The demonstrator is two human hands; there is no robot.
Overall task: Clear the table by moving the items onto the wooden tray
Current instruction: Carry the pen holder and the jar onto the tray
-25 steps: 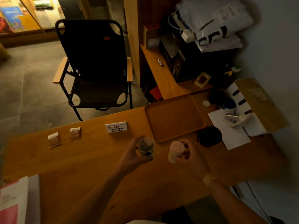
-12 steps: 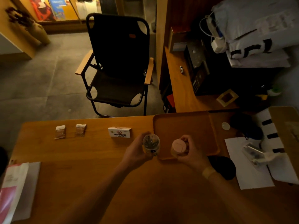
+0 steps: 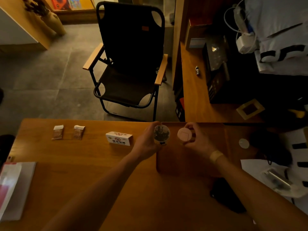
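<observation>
wood made up the long table (image 3: 83,180) that filled the lower part of the view, and everything below is placed against the wooden tray (image 3: 208,139) lying on its far right part. beyond the tray and to its left a black folding chair (image 3: 130,64) with pale armrests stood on the grey floor. right of the tray lay white paper (image 3: 253,169) and a small round white disc (image 3: 243,143); at the tray's near right corner sat a dark flat object (image 3: 226,195) too dim to identify. far to the tray's left, at the table's near edge, lay a white and red booklet (image 3: 11,187).

the left hand (image 3: 146,142) hung over the tray's left edge, fingers curled round a clear cup (image 3: 161,134) holding dark sticks. the right hand (image 3: 198,140) was above the tray's far half, fingers and thumb wrapped round a pink-lidded jar (image 3: 184,134). whether either container touched the tray could not be told.

just left of the tray, past the left hand, a white no-smoking sign (image 3: 119,138) stood on the table. further left lay two small brown sachets (image 3: 58,132) (image 3: 79,132) side by side, apart from each other.
</observation>
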